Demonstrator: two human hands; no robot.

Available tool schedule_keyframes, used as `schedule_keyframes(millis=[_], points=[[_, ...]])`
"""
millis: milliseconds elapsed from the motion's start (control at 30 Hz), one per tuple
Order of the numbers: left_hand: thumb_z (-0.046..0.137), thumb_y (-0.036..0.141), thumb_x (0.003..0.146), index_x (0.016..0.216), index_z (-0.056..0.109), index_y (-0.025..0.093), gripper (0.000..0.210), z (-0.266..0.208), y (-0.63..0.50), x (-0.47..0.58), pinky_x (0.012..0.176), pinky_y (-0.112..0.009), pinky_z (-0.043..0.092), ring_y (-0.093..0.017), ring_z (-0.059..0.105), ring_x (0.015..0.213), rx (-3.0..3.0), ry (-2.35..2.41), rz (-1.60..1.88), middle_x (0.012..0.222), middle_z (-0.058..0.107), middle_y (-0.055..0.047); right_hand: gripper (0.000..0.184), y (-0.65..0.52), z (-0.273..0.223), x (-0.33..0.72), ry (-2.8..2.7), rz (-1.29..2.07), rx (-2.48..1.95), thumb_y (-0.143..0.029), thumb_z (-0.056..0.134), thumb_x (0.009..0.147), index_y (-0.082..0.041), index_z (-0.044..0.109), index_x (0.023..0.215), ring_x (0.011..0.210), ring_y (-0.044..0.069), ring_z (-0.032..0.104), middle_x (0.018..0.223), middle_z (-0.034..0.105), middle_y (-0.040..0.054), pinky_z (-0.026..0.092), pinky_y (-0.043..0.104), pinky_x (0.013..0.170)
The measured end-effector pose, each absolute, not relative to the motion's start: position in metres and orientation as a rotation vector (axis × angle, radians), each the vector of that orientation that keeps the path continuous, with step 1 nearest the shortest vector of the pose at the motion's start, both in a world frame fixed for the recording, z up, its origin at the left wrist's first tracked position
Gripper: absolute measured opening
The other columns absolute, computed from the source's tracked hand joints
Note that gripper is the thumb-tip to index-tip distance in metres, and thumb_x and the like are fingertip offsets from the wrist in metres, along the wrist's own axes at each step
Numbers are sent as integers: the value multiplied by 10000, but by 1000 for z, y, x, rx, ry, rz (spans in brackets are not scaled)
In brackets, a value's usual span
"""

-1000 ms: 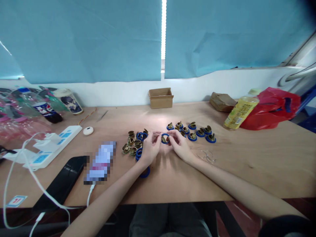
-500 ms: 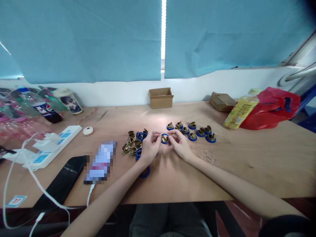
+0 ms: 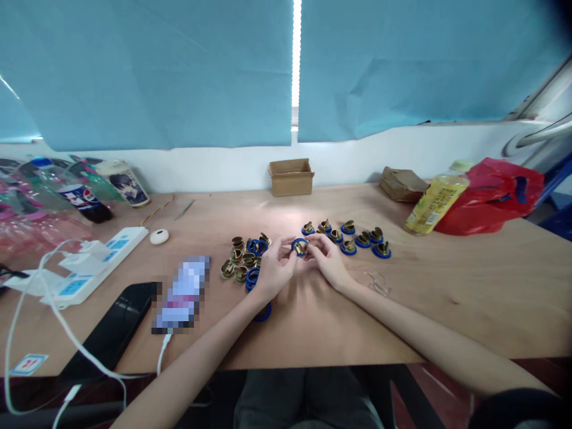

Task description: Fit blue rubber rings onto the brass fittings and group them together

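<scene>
Between my two hands, above the table, is a brass fitting with a blue ring [image 3: 300,246]. My left hand [image 3: 276,269] pinches its left side, and my right hand [image 3: 327,260] grips its right side with thumb and fingers. Left of my left hand lie several brass fittings without rings [image 3: 238,256] and several loose blue rings [image 3: 252,276], some partly hidden behind the hand. Behind my right hand stand several brass fittings seated in blue rings [image 3: 363,239], their flaps tilted up. Thin wire loops [image 3: 375,282] rest beside my right forearm.
Two phones [image 3: 183,295] and a white power strip [image 3: 100,262] with cables are on the left, near bottles [image 3: 80,199] and a cup [image 3: 124,183]. A small cardboard box [image 3: 292,179] stands by the wall. A yellow-labelled bottle [image 3: 435,201] and red bag [image 3: 491,196] are at right.
The blue-ringed fitting has tilted and shifted slightly up and right. My left hand has moved a little to the right, its thumb now lower on the piece.
</scene>
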State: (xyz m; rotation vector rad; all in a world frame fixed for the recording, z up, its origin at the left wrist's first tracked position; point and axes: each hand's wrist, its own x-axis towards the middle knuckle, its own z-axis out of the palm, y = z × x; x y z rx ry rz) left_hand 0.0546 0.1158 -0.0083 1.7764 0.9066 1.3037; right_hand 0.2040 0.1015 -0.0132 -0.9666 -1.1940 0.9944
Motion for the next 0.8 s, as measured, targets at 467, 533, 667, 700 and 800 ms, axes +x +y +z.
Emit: schedule_keyframes(millis=[467,533,667,700,800], points=[[567,114,859,1161,555,189,311,-12,119,53,854,-322,565,-184,697,931,1748,889,1304,1143,665,-111,211,100,-14,202,-1263,977,-927,-318,615,808,-208,591,987,790,199,663,913,692,62,552,352,729],[571,110,854,1162,558,189,318,-12,120,52,848,-319,566,-191,698,942,1747,895,1304,1144,665,-111,228,100,-15,202,-1272,972,-924,-327,610,815,-210,588,1009,791,200,663,923,689,63,555,357,734],[584,110,846,1146,568,191,312,-11,120,52,830,-312,569,-191,700,928,1754,914,1310,1143,667,-109,232,101,-17,201,-1290,959,-924,-330,597,827,-208,578,1023,787,198,662,919,683,62,556,360,743],[586,109,844,1143,570,192,310,-11,120,52,830,-312,568,-193,699,934,1757,915,1312,1141,668,-108,226,102,-18,201,-1295,956,-925,-328,594,830,-209,575,1021,784,196,660,916,682,61,556,361,744],[585,105,845,1138,572,196,307,-11,120,51,829,-312,567,-201,696,954,1764,919,1316,1132,670,-107,202,103,-20,201,-1308,945,-927,-316,586,835,-211,570,1006,774,191,656,907,676,58,554,356,740]])
